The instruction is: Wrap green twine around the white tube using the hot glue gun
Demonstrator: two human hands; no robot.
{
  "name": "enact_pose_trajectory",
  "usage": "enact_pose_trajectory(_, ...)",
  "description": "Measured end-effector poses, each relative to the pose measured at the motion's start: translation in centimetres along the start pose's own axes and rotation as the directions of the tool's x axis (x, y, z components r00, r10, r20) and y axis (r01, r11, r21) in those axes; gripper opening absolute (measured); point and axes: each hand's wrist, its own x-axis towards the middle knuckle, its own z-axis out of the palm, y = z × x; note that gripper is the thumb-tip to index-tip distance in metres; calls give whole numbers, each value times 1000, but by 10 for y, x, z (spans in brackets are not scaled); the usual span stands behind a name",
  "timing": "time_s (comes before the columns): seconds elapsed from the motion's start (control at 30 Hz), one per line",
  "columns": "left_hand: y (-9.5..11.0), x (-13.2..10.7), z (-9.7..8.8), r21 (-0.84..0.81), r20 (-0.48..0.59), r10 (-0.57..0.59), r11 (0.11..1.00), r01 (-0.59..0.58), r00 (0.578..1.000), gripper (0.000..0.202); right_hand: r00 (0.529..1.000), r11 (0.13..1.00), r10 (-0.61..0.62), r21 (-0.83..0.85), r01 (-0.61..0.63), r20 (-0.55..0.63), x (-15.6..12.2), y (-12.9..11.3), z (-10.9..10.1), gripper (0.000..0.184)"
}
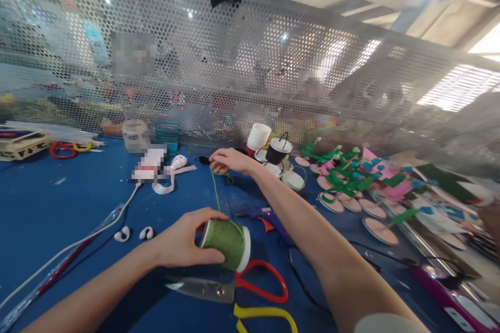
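Note:
My left hand (187, 239) is wrapped round a spool of green thread (225, 242), which lies tilted on its side with white rims. From it a green strand (216, 192) runs away from me up to my right hand (228, 160). The right arm reaches far across the table, its fingers closed over the strand beside a small black thing (203, 159). Just under the spool lie big scissors (207, 290) with one red and one yellow handle. A blue glue gun (269, 217) rests partly behind my right forearm.
Stacked white cups (258, 136) and a black cup (278, 151) stand behind my right hand. Several craft flowers on round bases (373, 208) crowd the right. A power strip (449, 291), cables, a clear jar (136, 135) and earbuds (122, 234) surround the work. A perforated metal screen (242, 62) closes the back.

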Motion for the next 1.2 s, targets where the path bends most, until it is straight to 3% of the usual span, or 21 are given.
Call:
enact_pose_trajectory(0.13,0,1,-2,-116,-28,-10,993,6,1000,49,988,973,74,-208,-101,-134,2,21,-8,24)
enact_pose_trajectory(0.33,2,1,-4,-191,-44,-23,982,14,999,48,997,913,81,-401,-78,-9,3,37,8,32)
enact_pose_trajectory(0.5,3,0,-5,-202,-34,-27,979,19,999,49,998,872,64,-485,-63,-15,10,36,11,33)
enact_pose_trajectory(0.67,4,-1,-6,-209,-45,-31,978,21,998,49,994,818,80,-565,-109,-75,7,28,-12,28)
enact_pose_trajectory(0.83,6,-1,-6,-244,-37,-54,969,44,998,49,963,723,144,-640,-260,-228,2,17,-44,26)
enact_pose_trajectory(0.97,8,-1,-7,-257,-20,-72,964,65,997,49,921,659,163,-655,-369,-354,4,15,-48,32)
enact_pose_trajectory(1.2,8,-1,-10,-257,-12,-73,964,67,997,50,941,642,291,-695,-324,-170,15,26,-25,31)
